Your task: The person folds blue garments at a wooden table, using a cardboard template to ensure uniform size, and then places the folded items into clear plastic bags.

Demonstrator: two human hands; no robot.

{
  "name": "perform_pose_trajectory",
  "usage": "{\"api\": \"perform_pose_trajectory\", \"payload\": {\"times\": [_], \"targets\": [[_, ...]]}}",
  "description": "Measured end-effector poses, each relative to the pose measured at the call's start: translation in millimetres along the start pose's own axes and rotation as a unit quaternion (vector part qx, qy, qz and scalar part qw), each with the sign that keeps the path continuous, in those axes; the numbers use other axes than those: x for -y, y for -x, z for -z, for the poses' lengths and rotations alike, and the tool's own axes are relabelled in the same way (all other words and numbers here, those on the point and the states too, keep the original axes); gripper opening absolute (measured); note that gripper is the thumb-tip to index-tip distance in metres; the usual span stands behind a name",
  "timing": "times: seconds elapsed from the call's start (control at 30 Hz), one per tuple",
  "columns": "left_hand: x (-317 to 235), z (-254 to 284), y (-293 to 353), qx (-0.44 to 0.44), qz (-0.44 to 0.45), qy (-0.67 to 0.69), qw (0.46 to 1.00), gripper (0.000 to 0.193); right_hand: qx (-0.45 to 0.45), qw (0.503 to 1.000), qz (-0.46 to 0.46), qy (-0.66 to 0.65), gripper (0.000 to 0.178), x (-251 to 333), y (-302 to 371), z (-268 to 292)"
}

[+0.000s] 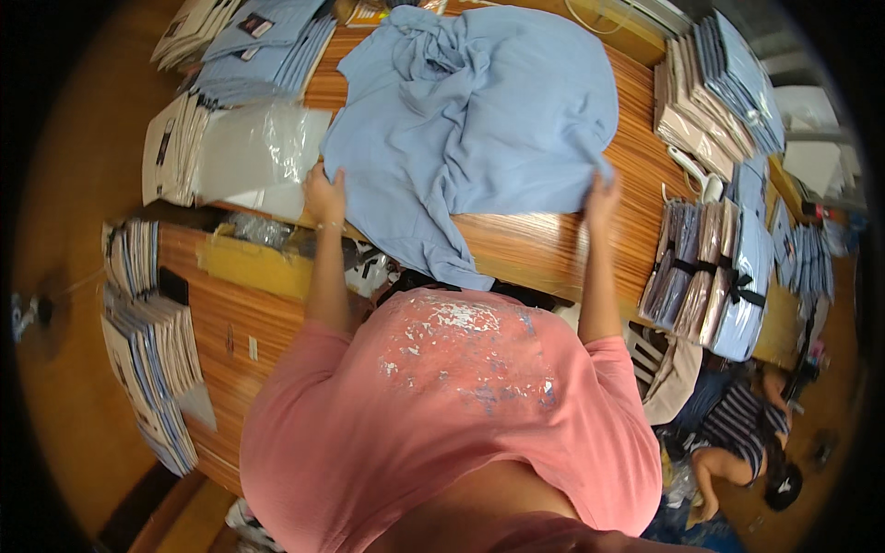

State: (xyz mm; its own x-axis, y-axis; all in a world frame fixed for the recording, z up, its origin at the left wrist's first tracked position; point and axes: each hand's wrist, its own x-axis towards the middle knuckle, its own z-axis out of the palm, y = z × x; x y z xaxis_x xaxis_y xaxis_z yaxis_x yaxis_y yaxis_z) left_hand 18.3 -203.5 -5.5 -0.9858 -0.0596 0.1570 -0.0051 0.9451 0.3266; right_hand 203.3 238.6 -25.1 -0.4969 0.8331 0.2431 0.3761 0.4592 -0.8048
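Note:
A light blue garment (516, 111) lies loosely spread and wrinkled over the wooden table, with a bunched, twisted part near its far left. One lower piece of it hangs over the table's near edge. My left hand (324, 196) is closed at the garment's left edge, its fingers partly hidden. At the near right corner of the cloth, my right hand (602, 198) pinches the edge; its fingers are somewhat blurred.
Clear plastic bags (258, 152) lie left of the garment, beside stacks of packed light blue clothes (263, 55). Bundles tied with black ribbon (710, 267) stand at the right, near a white-handled tool (696, 172). Another person (737, 433) is at the lower right.

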Motion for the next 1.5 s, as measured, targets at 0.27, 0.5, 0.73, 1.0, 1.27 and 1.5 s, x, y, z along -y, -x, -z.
{"api": "perform_pose_trajectory", "payload": {"times": [0.27,0.5,0.73,1.0,1.27,1.5], "targets": [[32,23,6,0.014,0.234,0.61,0.757,0.016,0.329,0.931,-0.108,-0.117,0.048,65,-15,197],[48,29,11,-0.013,-0.029,0.146,0.989,0.019,0.321,0.903,0.039,0.284,0.033,72,19,235],[-48,-16,-85,0.028,-0.245,0.285,0.926,0.03,0.343,0.923,0.126,0.124,0.041,184,19,-38],[-46,-57,-107,-0.066,-0.169,0.14,0.973,0.029,0.363,0.864,0.243,-0.249,0.032,236,-73,-186],[-45,-58,-158,0.031,-0.121,0.344,0.931,0.013,0.044,0.976,0.068,0.203,0.043,17,-133,-71],[-92,-43,-214,-0.094,-0.161,0.133,0.973,0.02,0.017,0.929,0.146,0.339,0.051,-35,-163,-47]]}}
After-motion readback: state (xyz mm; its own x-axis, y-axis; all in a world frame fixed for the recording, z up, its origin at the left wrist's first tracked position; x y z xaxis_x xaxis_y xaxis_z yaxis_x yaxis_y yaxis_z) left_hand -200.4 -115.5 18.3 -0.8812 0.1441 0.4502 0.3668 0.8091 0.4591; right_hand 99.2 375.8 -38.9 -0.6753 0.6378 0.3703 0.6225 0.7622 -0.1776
